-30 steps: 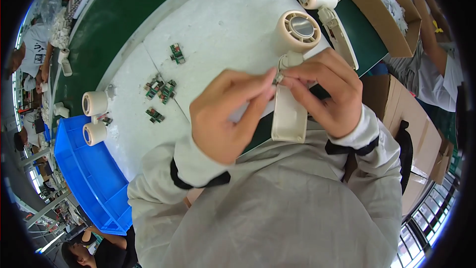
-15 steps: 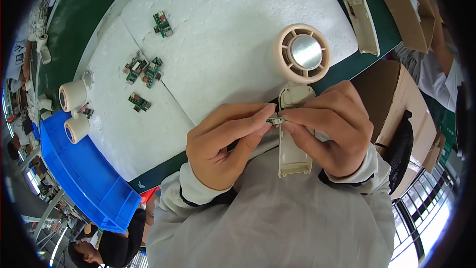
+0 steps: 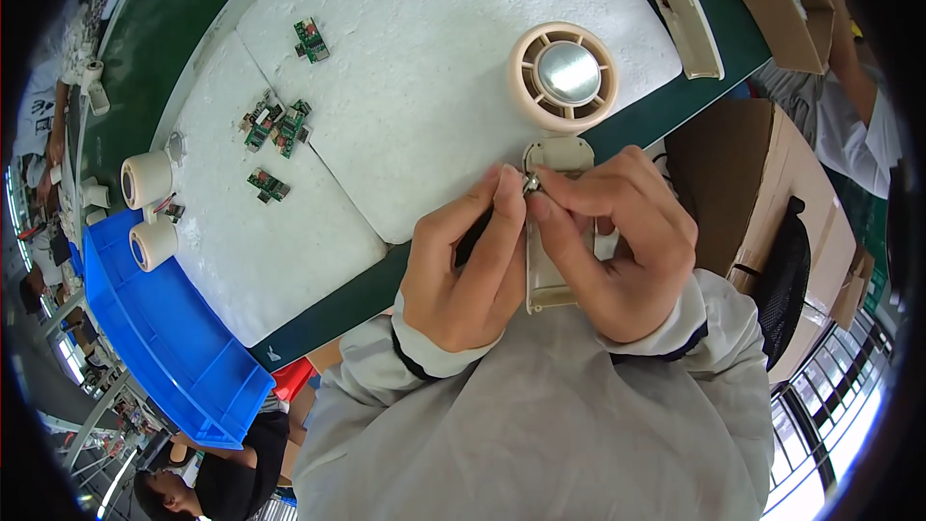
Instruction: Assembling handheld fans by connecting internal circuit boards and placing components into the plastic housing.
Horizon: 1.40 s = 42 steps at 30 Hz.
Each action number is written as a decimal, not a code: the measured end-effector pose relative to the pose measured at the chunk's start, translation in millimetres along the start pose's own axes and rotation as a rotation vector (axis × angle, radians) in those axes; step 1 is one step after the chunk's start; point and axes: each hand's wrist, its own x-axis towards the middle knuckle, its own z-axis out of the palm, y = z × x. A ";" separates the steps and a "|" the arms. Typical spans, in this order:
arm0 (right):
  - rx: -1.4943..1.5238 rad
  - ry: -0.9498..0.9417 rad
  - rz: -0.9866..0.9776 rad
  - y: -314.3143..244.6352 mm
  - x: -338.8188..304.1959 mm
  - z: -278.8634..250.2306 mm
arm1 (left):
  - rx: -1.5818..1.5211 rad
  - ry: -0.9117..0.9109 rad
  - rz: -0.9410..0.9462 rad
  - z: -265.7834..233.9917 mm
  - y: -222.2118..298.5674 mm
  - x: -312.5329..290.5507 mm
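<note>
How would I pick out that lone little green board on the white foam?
Start at the white foam sheet on the green table. Near its far left part lies one green board. It sits alone, apart from the cluster of boards nearer the person.

circuit boards [image 3: 278, 127] left of fan [image 3: 564, 75]
</note>
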 end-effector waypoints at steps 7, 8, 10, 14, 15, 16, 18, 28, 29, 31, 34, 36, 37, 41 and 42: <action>-0.081 -0.196 -0.138 3.2 24.7 -15.0 | -0.013 -0.218 -0.056 -35.2 2.0 30.1; -0.092 -0.232 -0.147 5.9 32.6 -17.2 | -0.038 -0.301 -0.076 -44.4 -1.2 35.1; -0.103 -0.306 -0.171 -2.2 58.8 -27.3 | 0.147 -0.256 -0.110 -79.3 -6.0 38.4; 0.021 -0.436 -0.008 -7.0 116.8 -46.8 | 0.531 0.108 -0.357 -127.1 -32.1 20.9; 0.182 -0.447 0.089 1.3 141.2 -50.2 | 0.522 0.141 -0.358 -130.5 -40.8 13.1; 0.109 -0.500 0.068 15.0 168.3 -62.1 | 0.546 0.137 -0.381 -131.8 -50.5 5.4; 0.023 -0.546 0.026 22.5 216.0 -60.6 | 0.598 0.119 -0.422 -130.1 -64.9 -3.9; 0.273 -0.534 -0.235 -48.2 406.4 83.5 | 0.493 0.022 -0.479 -131.0 -67.0 0.6; 0.211 -0.519 -0.386 -46.2 425.7 89.9 | 0.490 0.002 -0.475 -130.4 -66.1 1.4; -0.052 -0.373 -0.352 -33.5 456.8 83.4 | 0.484 -0.009 -0.477 -134.7 -68.3 2.9; -0.591 -0.205 -0.207 63.0 549.6 5.1 | 0.561 -0.231 -0.360 -133.7 -64.7 15.8; -0.779 -0.160 -0.041 105.5 565.8 -20.9 | 0.545 -0.214 -0.377 -132.7 -60.8 19.2; -0.779 -0.118 0.074 120.2 552.4 -12.8 | 0.558 -0.214 -0.416 -136.5 -55.8 15.9; -0.579 -0.052 0.424 127.6 515.2 13.1 | 0.602 -0.182 -0.385 -135.7 -70.8 4.3; -0.624 -0.084 0.378 139.6 521.4 9.7 | 0.613 -0.162 -0.347 -134.4 -74.2 3.5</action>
